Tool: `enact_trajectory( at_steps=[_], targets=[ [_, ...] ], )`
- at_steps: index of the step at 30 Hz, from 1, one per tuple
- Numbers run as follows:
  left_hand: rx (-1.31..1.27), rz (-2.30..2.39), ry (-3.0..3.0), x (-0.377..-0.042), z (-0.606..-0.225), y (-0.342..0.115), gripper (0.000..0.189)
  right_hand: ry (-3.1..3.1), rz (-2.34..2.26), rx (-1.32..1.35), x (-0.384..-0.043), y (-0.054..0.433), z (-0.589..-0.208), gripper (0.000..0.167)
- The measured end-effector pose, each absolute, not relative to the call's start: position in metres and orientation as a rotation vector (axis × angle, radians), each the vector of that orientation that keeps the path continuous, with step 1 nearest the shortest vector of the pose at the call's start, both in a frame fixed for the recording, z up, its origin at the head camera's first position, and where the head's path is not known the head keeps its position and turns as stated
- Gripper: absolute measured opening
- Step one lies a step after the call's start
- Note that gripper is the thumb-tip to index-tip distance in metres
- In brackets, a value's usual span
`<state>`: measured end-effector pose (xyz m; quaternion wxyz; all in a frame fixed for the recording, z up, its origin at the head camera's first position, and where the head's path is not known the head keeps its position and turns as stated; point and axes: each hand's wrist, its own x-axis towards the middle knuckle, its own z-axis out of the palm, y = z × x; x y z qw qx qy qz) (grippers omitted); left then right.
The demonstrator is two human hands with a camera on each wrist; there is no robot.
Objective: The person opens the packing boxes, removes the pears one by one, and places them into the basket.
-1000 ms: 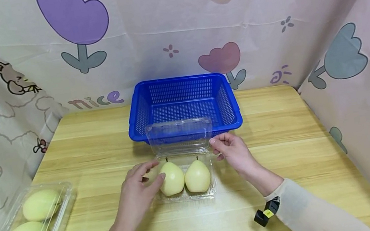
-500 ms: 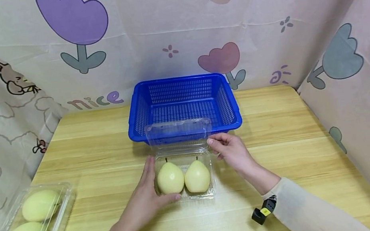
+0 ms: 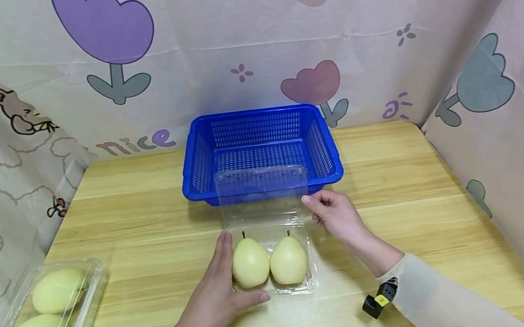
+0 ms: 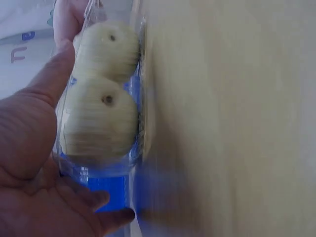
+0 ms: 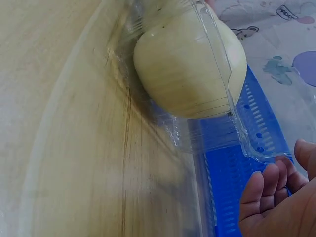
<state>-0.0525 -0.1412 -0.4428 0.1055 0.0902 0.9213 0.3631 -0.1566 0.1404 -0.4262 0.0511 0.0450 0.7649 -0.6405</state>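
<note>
In the head view, a clear plastic clamshell box point(image 3: 307, 286), its lid point(image 3: 261, 186) standing up, holds two pale yellow-green pears, a left one point(image 3: 250, 262) and a right one point(image 3: 289, 260). My left hand point(image 3: 212, 288) holds the box's left end, thumb along the near edge and fingers along the side. At the right, near the hinge, my right hand point(image 3: 338, 217) pinches the plastic edge with curled fingers. Up close, the left wrist view shows the left thumb point(image 4: 57, 74) against the box rim. The right fingers point(image 5: 269, 185) meet the box corner in the right wrist view.
A blue perforated basket point(image 3: 189, 189) stands directly behind the box, partly seen through the raised lid. Another clear box point(image 3: 95, 278) with two pears lies at the table's left edge. Printed cloth point(image 3: 201, 41) hangs around the wooden table point(image 3: 386, 166).
My left hand has shifted from over the left pear to the box's left end. The box has then moved slightly right and towards me, with both hands following it.
</note>
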Motion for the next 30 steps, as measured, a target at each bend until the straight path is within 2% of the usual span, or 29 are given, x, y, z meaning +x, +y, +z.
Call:
enact_trajectory(
  at_steps=[7, 17, 23, 26, 30],
  targets=[
    [0.210, 1.014, 2.732, -0.048, -0.441, -0.137, 0.141, 2.373, -1.914, 0.099, -0.159, 0.138, -0.426, 0.028],
    [0.397, 0.907, 2.800, -0.055, -0.441, -0.149, 0.145, 2.479, -1.813, 0.061, -0.150, 0.142, -0.419, 0.027],
    [0.400, 0.864, 2.809, -0.055, -0.443, -0.148, 0.145, 2.696, -1.490, -0.141, -0.130, 0.141, -0.411, 0.024],
    [0.394, 0.847, 2.817, -0.055, -0.443, -0.147, 0.143, 2.779, -1.247, -0.271, -0.121, 0.136, -0.410, 0.034],
    [0.387, 0.841, 2.817, -0.055, -0.443, -0.146, 0.142, 2.833, -0.982, -0.336, -0.113, 0.127, -0.409, 0.056]
  ],
)
